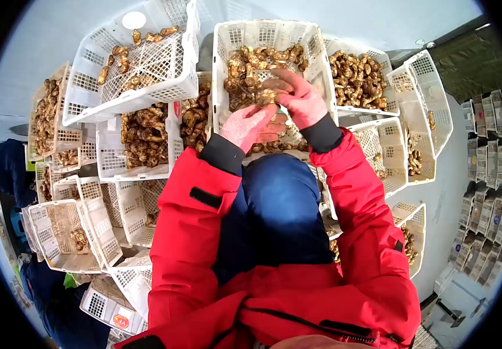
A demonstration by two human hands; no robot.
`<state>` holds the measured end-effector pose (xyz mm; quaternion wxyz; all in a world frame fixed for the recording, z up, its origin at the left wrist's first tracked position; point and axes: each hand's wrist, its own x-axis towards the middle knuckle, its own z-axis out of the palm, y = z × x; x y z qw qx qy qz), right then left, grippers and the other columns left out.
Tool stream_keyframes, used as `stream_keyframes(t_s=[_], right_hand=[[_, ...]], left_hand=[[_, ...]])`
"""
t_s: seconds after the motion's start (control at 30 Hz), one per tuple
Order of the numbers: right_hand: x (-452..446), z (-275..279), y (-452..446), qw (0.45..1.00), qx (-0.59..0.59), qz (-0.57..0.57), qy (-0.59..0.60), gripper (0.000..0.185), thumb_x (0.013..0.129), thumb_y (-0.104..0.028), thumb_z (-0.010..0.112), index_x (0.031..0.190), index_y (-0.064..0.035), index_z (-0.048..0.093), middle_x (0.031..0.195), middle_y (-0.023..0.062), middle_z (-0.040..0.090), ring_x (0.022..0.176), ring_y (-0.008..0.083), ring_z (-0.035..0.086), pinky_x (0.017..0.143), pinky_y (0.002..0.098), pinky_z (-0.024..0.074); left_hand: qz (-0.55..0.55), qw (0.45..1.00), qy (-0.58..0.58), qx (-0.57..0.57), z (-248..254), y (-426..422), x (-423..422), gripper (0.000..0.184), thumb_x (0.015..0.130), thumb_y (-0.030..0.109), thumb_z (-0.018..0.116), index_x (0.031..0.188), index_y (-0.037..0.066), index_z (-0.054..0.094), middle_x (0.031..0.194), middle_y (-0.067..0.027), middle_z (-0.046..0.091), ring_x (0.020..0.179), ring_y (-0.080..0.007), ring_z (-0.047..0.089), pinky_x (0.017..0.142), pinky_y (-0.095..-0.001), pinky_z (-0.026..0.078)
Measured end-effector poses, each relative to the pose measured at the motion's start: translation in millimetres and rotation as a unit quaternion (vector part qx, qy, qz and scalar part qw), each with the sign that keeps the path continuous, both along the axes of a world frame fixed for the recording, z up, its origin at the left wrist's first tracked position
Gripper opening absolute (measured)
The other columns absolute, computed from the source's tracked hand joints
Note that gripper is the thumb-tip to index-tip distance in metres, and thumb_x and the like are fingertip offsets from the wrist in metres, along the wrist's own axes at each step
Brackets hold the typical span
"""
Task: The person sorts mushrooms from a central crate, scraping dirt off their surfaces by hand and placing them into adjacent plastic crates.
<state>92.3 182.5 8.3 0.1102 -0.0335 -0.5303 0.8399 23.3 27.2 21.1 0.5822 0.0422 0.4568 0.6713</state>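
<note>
Both my hands, in pink gloves with brown-stained fingers, meet above a white plastic crate (324,75) holding brown knobbly mushroom-like pieces (240,70). Between them is one lighter brown piece (268,97). My left hand (251,125) has its fingers pressed together at the lower side of this piece. From the upper right, my right hand (298,98) curls its fingers round it. Something small and dark shows beside the right thumb, too small to name.
More white crates surround my knees, such as a tilted one (172,92) at upper left and a full one (360,78) at right. Stacked items (486,163) stand far right. Dark blue clothing (11,171) of what may be another person shows at left.
</note>
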Motion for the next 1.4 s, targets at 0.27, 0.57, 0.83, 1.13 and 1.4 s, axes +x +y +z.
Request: stream_keyframes(t_s=[0.27, 0.57, 0.83, 1.13, 1.4], right_hand=[[-34.1, -93.1, 74.9, 0.844, 0.436, -0.243, -0.196, 0.031, 0.076, -0.013, 0.054, 0.106, -0.0068, 0.057, 0.098, 0.0107, 0.06, 0.087, 0.0211, 0.058, 0.077, 0.0289, 0.0444], [-79.6, -190.3, 65.6, 0.686, 0.662, -0.035, -0.3, 0.028, 0.077, -0.017, 0.053, 0.105, -0.0175, 0.053, 0.097, 0.0114, 0.059, 0.093, 0.026, 0.056, 0.079, 0.034, 0.043], [1.8, -86.7, 66.7, 0.988, -0.141, 0.041, -0.046, 0.068, 0.073, -0.015, 0.064, 0.13, -0.0052, 0.027, 0.066, -0.0076, 0.049, 0.073, 0.0083, 0.052, 0.085, 0.0359, 0.0428], [167.6, -61.9, 101.4, 0.982, -0.044, -0.105, -0.147, 0.057, 0.078, -0.017, 0.059, 0.127, -0.0036, 0.033, 0.106, 0.0097, 0.052, 0.1, 0.0178, 0.049, 0.081, 0.0334, 0.042], [114.7, -86.1, 101.5, 0.912, 0.169, -0.275, -0.252, 0.031, 0.078, -0.013, 0.052, 0.108, -0.0034, 0.055, 0.085, 0.005, 0.06, 0.068, 0.0099, 0.055, 0.058, 0.023, 0.0433]], left_hand=[[0.132, 0.987, 0.083, -0.028, 8.1, -15.8, -12.6, 0.03, 0.085, 0.023, 0.05, 0.103, 0.0, 0.052, 0.09, -0.0118, 0.06, 0.071, -0.0182, 0.058, 0.058, -0.0257, 0.044], [0.18, 0.982, -0.014, 0.059, 2.5, -13.2, -26.2, 0.033, 0.087, 0.028, 0.047, 0.11, 0.004, 0.048, 0.096, -0.009, 0.056, 0.081, -0.0182, 0.054, 0.07, -0.031, 0.043], [0.198, 0.979, -0.034, 0.043, -1.9, -13.1, -21.0, 0.026, 0.086, 0.018, 0.051, 0.105, 0.001, 0.05, 0.095, -0.0133, 0.059, 0.074, -0.0176, 0.058, 0.061, -0.0286, 0.046], [0.172, 0.983, 0.052, 0.029, -21.3, -21.7, -19.1, 0.027, 0.086, 0.011, 0.049, 0.11, 0.001, 0.043, 0.108, -0.0135, 0.052, 0.094, -0.0273, 0.055, 0.072, -0.0344, 0.045], [0.13, 0.986, 0.101, 0.01, -1.0, -18.5, -16.3, 0.029, 0.084, 0.013, 0.051, 0.108, -0.001, 0.048, 0.098, -0.0129, 0.059, 0.082, -0.0202, 0.059, 0.068, -0.0297, 0.047]])
